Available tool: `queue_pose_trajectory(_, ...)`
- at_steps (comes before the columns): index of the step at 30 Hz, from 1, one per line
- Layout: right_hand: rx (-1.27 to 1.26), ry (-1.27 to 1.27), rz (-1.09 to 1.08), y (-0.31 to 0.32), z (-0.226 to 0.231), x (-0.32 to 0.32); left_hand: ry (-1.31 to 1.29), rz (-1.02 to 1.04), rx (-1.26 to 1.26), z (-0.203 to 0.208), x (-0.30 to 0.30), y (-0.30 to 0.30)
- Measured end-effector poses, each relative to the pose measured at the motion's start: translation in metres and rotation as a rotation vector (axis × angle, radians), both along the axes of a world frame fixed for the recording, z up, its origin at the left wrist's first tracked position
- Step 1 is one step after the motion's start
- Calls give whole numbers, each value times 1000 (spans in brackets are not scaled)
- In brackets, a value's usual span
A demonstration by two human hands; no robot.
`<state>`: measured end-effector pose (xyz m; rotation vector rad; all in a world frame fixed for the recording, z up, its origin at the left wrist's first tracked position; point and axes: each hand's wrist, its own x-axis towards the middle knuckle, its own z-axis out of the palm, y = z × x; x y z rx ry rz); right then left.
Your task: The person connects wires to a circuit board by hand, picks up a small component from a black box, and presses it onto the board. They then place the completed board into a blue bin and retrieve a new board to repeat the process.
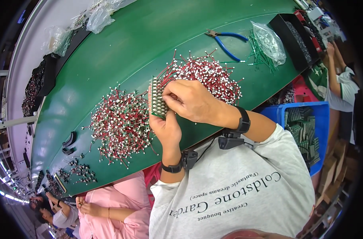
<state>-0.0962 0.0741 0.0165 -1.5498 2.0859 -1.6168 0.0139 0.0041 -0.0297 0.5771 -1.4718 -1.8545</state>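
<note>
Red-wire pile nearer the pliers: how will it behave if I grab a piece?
The red-wire pile likely flexes: its wires look thin and curved. They cross densely, so neighbours may snag and come along. Small white ends suggest light pieces.

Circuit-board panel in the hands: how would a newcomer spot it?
On the green table, find the left heap and right heap of red wires with white ends. Between them in view, the left hand holds the circuit-board panel, the right hand at its side. Unlike the loose wires, it is one straight strip with repeating small parts.
</note>
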Motion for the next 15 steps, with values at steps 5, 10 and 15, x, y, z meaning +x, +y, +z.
queue_pose_trajectory(5,10,27,-18,1,-1,0,2,24,57,0,-2,1)
queue_pose_trajectory(10,-67,168,-68,-1,-7,3,-27,30,23,-3,1,0)
queue_pose_trajectory(15,-6,75,-4,-2,-10,3,-55,38,-32,2,0,3)
